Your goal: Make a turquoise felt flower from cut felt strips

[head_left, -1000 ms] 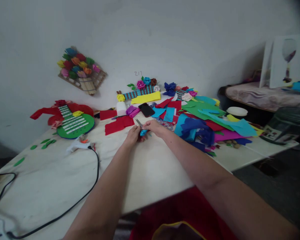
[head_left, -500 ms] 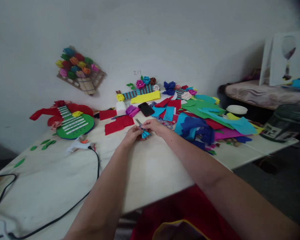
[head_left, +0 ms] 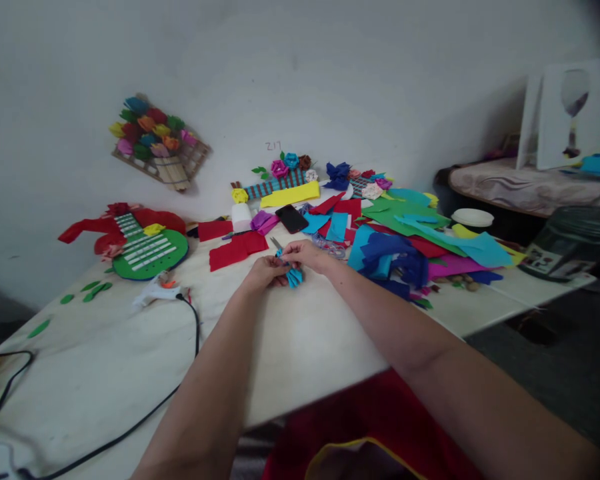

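Note:
My left hand (head_left: 267, 272) is closed on a small piece of gathered bright blue crepe paper (head_left: 294, 277), whose fluted end fans out below the fingers. My right hand (head_left: 304, 256) pinches the upper part of the same paper, close against the left fingertips. Just beyond the hands, the pointed metal blades of scissors (head_left: 275, 243) show; their handles are hidden, and I cannot tell whether a finger touches them. Red crepe paper pieces (head_left: 233, 252) lie behind my left hand, and a black phone (head_left: 291, 219) rests farther back.
Crepe paper sheets (head_left: 395, 257) in several colours heap to the right, near a glass jar (head_left: 570, 247). At left are a white glue gun (head_left: 160, 291) with a black cord (head_left: 197, 327), green paper leaves (head_left: 97, 291) and a green guitar-shaped decoration (head_left: 150, 252). The table edge (head_left: 320, 400) runs before me.
The blue paper has turned between my fingers, and its fanned end now points lower and more to the right. My right fingertips have shifted slightly over it. The scissors look unmoved.

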{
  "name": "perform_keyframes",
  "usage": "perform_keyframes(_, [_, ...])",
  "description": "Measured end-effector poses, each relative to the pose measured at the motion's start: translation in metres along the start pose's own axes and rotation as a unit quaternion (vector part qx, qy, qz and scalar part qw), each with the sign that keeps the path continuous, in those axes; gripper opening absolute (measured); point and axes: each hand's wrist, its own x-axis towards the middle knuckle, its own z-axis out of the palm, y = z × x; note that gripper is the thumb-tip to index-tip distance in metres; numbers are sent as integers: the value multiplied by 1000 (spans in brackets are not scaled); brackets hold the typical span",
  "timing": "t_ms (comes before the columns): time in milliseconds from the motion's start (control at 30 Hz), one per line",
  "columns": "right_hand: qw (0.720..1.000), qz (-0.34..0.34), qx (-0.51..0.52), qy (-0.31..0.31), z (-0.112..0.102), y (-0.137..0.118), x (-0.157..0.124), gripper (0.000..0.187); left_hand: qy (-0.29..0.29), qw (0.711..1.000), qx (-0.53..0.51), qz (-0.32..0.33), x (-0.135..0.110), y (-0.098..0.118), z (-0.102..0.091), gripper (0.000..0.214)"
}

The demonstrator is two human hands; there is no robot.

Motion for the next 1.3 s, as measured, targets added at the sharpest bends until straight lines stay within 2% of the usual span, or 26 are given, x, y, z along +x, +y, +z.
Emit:
perform_keyframes(133, [999, 31, -38, 2, 3, 5, 3, 10, 48, 998, 27, -31, 0, 2, -2, 36])
perform_keyframes(300, [998, 43, -46, 13, 9, 9, 5, 10, 67, 994, 83, -32, -1, 5, -4, 38])
perform_keyframes(533, [997, 28, -69, 24, 13, 0, 2, 13, 101, 968, 227, 37, 2, 1, -13, 39])
perform_keyframes(700, [993, 30, -111, 38, 14, -4, 0, 11, 27, 988, 149, 24, -3, 6, -18, 37])
perform_keyframes(867, [990, 34, -134, 29, 14, -1, 2, 11, 1, 998, 57, 9, -10, 9, -21, 43])
perform_keyframes(1067, [988, 51, -147, 11, 12, 3, 3, 9, 11, 1000, 15, -11, -6, 2, -27, 39])
perform_keyframes(1300, [987, 46, -152, -18, 11, 4, 4, 10, 44, 999, -4, 19, -2, -2, -24, 35])
